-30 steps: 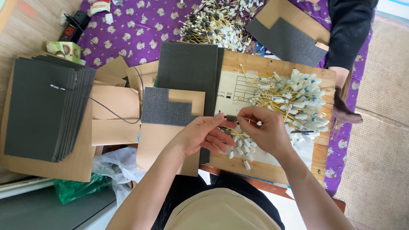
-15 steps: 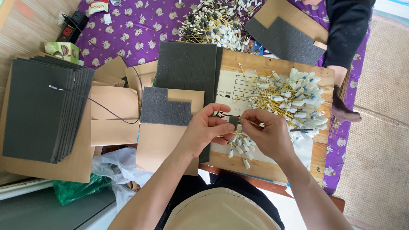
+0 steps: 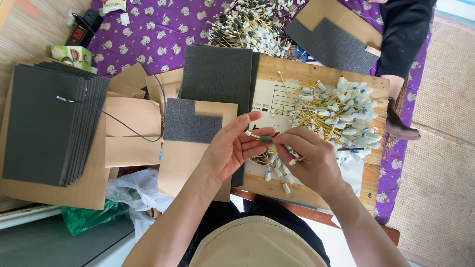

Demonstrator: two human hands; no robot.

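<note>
Close in, left hand (image 3: 228, 151) palm-up over the near edge of the wooden board (image 3: 316, 74), fingers loosely curled, thumb and forefinger narrowed onto a small grey sleeve (image 3: 265, 139) threaded on a thin yellow wire (image 3: 255, 135). Right hand (image 3: 310, 159) meeting it from the other side, fingertips pinched tight on the same wire just beside the sleeve, remaining fingers folded under and holding a few white-tipped ends. Wire lying roughly left to right between the two hands, long axis near level, white tip (image 3: 248, 132) pointing left past the left forefinger. Below the hands, a small loose bunch of the same wires (image 3: 274, 170) hanging toward the board's near edge. Just left of the left hand, a cardboard sheet (image 3: 183, 158) with a notched piece of dark foam (image 3: 190, 121) on its top. Beyond the hands, a printed paper sheet (image 3: 277, 99) flat on the board, and to its right a big tangled heap of yellow wires with white plugs (image 3: 341, 111). Behind the cardboard, a stack of dark foam sheets (image 3: 217, 74). Far left, a taller fanned stack of foam pads (image 3: 47, 123) with a thin black cable (image 3: 123, 126) trailing across brown cardboard. Farthest off, a purple patterned cloth (image 3: 153, 29), a second heap of wires (image 3: 250, 24), and another person's dark sleeve (image 3: 403, 34) at the top right.
</note>
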